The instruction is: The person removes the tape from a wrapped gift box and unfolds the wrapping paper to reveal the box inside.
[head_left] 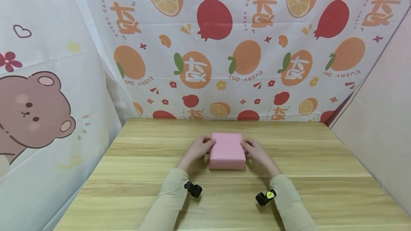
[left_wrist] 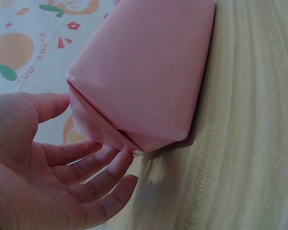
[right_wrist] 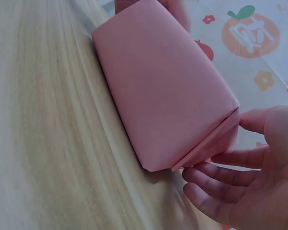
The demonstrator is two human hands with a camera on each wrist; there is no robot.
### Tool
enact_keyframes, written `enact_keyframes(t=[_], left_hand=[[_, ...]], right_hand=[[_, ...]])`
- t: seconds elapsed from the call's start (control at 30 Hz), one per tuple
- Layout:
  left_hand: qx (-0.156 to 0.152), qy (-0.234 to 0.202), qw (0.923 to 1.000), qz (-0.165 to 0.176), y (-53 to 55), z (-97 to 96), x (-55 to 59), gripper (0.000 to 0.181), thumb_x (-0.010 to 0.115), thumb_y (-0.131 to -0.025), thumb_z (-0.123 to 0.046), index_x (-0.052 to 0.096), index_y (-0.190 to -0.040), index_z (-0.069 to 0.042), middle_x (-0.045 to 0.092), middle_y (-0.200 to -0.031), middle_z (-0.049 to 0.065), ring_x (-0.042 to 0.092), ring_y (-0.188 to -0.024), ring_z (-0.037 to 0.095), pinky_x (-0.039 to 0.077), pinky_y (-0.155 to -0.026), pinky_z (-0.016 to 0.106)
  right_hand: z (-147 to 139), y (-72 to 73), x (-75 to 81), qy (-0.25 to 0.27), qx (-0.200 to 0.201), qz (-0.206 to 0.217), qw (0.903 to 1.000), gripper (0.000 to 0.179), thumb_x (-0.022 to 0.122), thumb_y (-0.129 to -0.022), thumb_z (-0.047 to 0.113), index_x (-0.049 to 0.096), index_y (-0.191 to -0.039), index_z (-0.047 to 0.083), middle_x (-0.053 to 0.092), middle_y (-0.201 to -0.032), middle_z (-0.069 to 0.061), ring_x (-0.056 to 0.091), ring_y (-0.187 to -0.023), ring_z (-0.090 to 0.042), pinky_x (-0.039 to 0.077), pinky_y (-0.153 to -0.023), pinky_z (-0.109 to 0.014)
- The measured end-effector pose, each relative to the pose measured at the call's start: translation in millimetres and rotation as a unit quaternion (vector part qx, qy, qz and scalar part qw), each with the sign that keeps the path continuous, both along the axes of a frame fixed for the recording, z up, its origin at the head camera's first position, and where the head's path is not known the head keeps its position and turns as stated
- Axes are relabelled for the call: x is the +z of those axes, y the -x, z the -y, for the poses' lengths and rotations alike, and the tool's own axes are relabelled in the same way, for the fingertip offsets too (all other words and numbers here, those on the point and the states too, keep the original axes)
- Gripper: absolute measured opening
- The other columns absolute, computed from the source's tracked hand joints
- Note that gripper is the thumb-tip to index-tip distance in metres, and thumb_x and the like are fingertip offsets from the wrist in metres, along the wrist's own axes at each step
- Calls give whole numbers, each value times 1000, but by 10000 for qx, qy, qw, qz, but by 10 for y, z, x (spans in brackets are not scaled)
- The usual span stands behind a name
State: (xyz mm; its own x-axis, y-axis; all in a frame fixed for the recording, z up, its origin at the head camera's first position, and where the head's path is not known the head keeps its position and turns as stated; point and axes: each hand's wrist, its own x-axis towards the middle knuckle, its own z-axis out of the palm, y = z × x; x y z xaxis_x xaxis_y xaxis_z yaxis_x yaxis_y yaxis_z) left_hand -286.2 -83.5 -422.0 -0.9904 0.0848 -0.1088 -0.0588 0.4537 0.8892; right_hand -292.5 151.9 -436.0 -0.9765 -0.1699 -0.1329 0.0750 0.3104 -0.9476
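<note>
A box wrapped in smooth pink paper (head_left: 227, 149) lies on the wooden table, between both hands. My left hand (head_left: 199, 149) grips its left end, with the thumb at the upper edge and the fingers lower down on the end face. On the opposite end, my right hand (head_left: 258, 151) holds the box the same way. Folded paper flaps show at the left end of the pink box (left_wrist: 139, 72) in the left wrist view. The right wrist view shows a similar diagonal fold beside the right fingers (right_wrist: 221, 175). The underside of the box is hidden.
The light wood table (head_left: 144, 184) reaches back to a hanging cloth (head_left: 218, 63) printed with fruit. Another cloth with a bear (head_left: 38, 109) hangs along the left, and a pale panel (head_left: 382, 117) borders the right. A small black camera sits on each wrist.
</note>
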Motion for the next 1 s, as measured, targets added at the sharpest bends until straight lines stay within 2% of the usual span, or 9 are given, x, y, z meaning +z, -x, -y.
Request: enact_keyframes(t=[0.17,0.3,0.5,0.67,0.83,1.0], left_hand=[[173,133,9988,-437,2,-25,50,46,53,-87,-39,53,-120,-8,60,-110,10,59,-94,17,48,-79,31],[343,99,9969,-705,-7,-61,114,44,53,-87,-37,53,-121,-9,60,-114,9,56,-104,20,46,-88,34],[557,-48,9945,-887,-38,-116,205,42,53,-87,-37,53,-120,-10,59,-117,7,56,-106,22,46,-89,35],[732,-449,9898,-1134,-69,-138,264,38,54,-87,-37,55,-116,-12,59,-115,5,58,-102,22,47,-85,35],[919,-682,9835,-1400,-103,-157,302,33,57,-86,-34,57,-109,-11,61,-111,6,60,-98,22,48,-85,36],[1094,-914,9800,-1392,-112,-165,294,26,63,-82,-32,60,-96,-11,64,-103,7,62,-94,20,50,-81,33]], right_hand=[[5,-5,57,-634,-125,-615,9960,41,49,-91,35,52,-121,7,58,-116,-13,56,-101,-22,45,-88,-39],[9,-12,111,-947,-270,-1078,9893,43,52,-88,37,53,-121,9,58,-119,-10,53,-107,-21,42,-91,-37],[-1,-32,165,-495,-249,-1176,9915,45,54,-88,36,49,-124,9,55,-120,-12,53,-106,-22,47,-86,-31],[7,-44,229,-151,-285,-1278,9913,46,55,-88,36,49,-122,6,54,-121,-14,54,-108,-25,49,-86,-38],[10,-50,267,-59,-339,-1345,9903,46,54,-88,36,49,-119,3,54,-120,-16,55,-107,-27,50,-84,-37],[1,-62,261,-66,-471,-1401,9890,45,55,-87,36,51,-115,1,54,-119,-17,58,-102,-28,51,-80,-30]])
